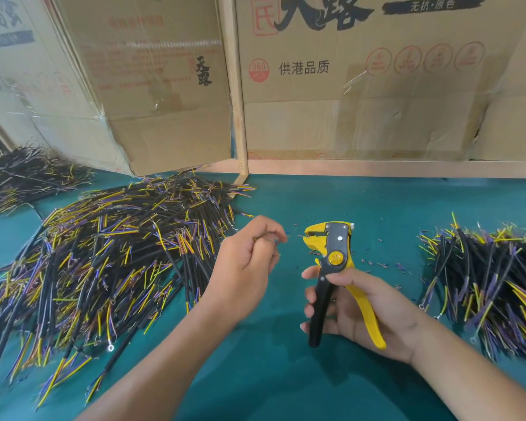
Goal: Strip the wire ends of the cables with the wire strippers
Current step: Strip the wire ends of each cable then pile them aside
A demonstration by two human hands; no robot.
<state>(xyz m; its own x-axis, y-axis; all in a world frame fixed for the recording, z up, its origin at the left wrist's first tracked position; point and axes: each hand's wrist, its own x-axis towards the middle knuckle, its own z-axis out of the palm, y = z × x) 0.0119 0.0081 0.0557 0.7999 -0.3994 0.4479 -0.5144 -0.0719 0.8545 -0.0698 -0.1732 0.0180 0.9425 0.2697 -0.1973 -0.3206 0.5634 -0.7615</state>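
Forearms reach in from six o'clock over a teal, felt-like work mat (286,375). Nearest, at about four o'clock, the right hand (365,314) is wrapped around the two handles of the wire strippers (336,268), one handle black and one yellow, both smooth moulded plastic; the tool stands upright with its yellow and dark metal head pointing toward the left hand. Its jaws look slightly parted. The tool seems rigid and light enough for one hand, best gripped low on the handles for squeezing leverage. Just beyond, near the centre, the left hand (246,268) has its fingers curled, pinching a thin cable (269,237) whose fine coloured ends poke out at the fingertips, just beside the tool's head but not yet in it. Such a cable is probably light and springy, with soft insulation and delicate strands, so holding it close to the end should keep it steady. Tiny clipped bits of insulation (383,264) dot the mat around the tool. At nine o'clock sprawls a large pile of cables (104,262), black sheaths with yellow, purple and blue cores, some ending in small metal ring terminals. At three o'clock lies a smaller pile (492,287). Farthest, at twelve o'clock, printed cardboard panels (362,101) with glossy tape stand against a pale wooden frame (239,117).
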